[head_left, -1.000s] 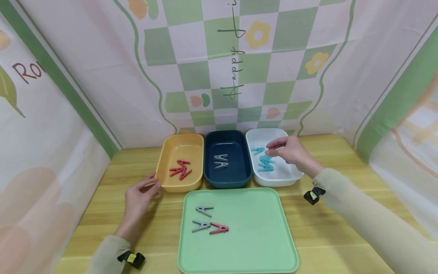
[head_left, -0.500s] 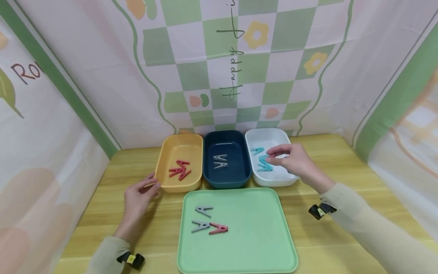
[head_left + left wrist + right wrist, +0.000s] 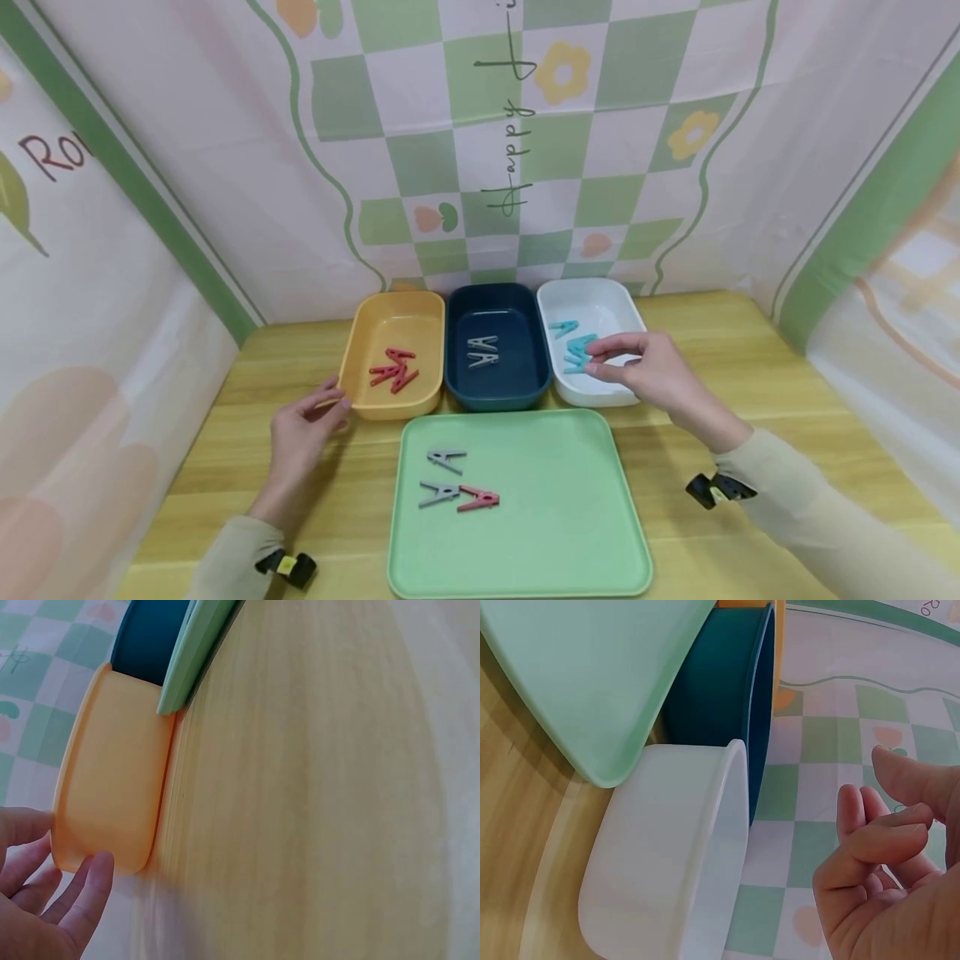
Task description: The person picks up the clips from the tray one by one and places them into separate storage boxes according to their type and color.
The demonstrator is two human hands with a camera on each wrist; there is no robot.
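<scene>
My left hand (image 3: pixel 303 433) rests its fingertips at the near left corner of the yellow bin (image 3: pixel 393 412), its fingers loosely bent; the left wrist view has that hand (image 3: pixel 56 892) beside the bin's end wall. Several red clothespins (image 3: pixel 390 369) lie in this bin. Over the white bin (image 3: pixel 630 312) hovers my right hand (image 3: pixel 652 371), thumb and forefinger apart. Nothing shows between them in the right wrist view, where the hand (image 3: pixel 885 862) has loosely curled fingers. Teal clothespins (image 3: pixel 577 346) lie below, partly covered by the fingertips.
Between those bins stands a dark blue bin (image 3: pixel 498 400) with grey clothespins (image 3: pixel 482 351). A green tray (image 3: pixel 555 517) in front bears two grey clothespins (image 3: pixel 442 493) and a pink-red one (image 3: pixel 480 498). A patterned cloth (image 3: pixel 562 167) hangs behind the wooden table (image 3: pixel 697 467).
My right hand has drawn a little nearer to me and rightward over the white bin, its wrist lower. The left hand and the clothespins on the tray stay as they were.
</scene>
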